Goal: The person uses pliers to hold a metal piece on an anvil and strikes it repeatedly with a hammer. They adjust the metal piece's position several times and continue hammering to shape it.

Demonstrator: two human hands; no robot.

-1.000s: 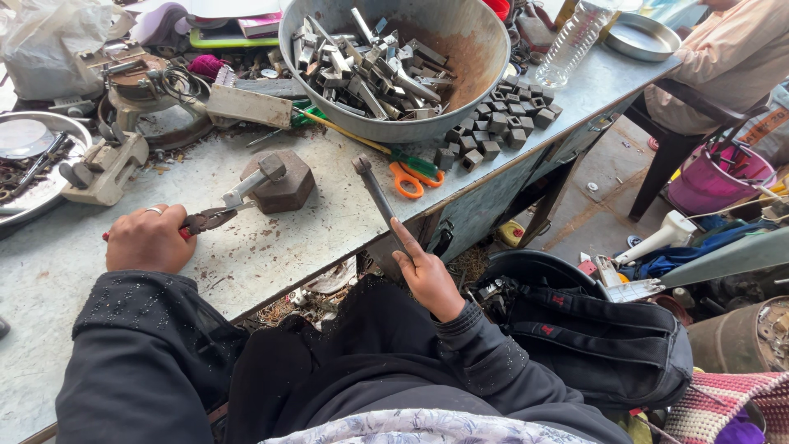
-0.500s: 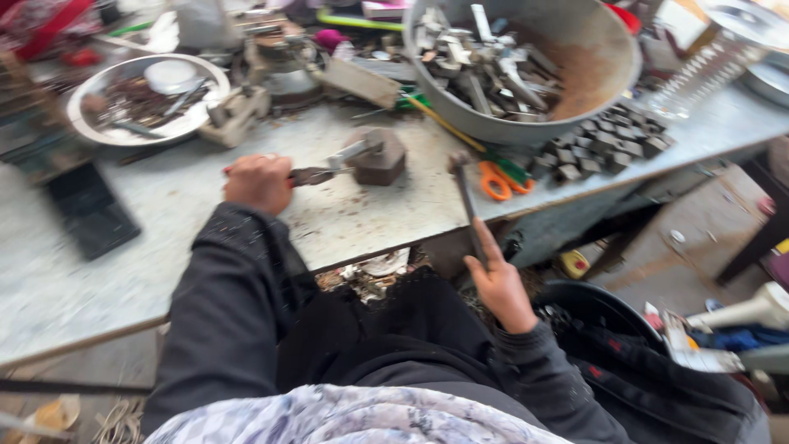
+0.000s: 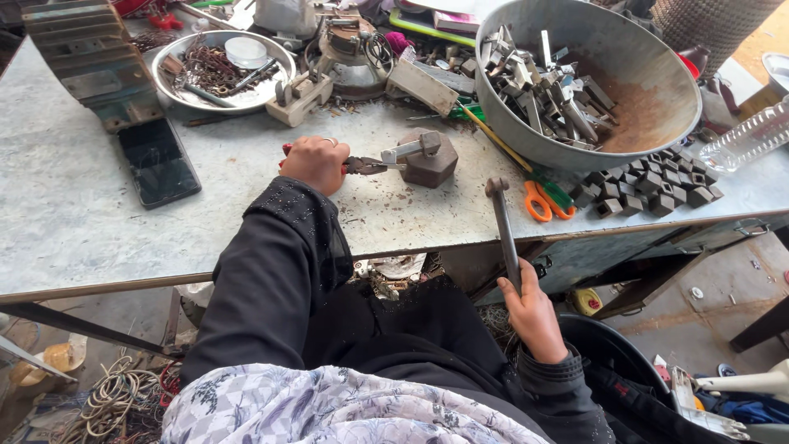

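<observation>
My left hand [image 3: 315, 164] grips red-handled pliers [image 3: 362, 165] on the grey worktable [image 3: 99, 222]. The pliers' jaws clamp a grey metal piece [image 3: 407, 149] that lies across a dark hexagonal block [image 3: 431, 163]. My right hand [image 3: 533, 316] is below the table's front edge and holds a small hammer [image 3: 503, 226] by its handle. The hammer head points up, just right of the block and apart from it.
A large rusty metal basin [image 3: 649, 99] of metal parts stands at the right, several small dark blocks [image 3: 649, 187] in front of it. Orange-handled scissors [image 3: 536, 197] lie near the hammer. A round tray [image 3: 220, 70] of scrap and a dark phone [image 3: 158, 161] sit left.
The view has swung and steadied over the table. My right hand has dropped a little lower with the hammer; my left hand still holds the pliers on the block.
</observation>
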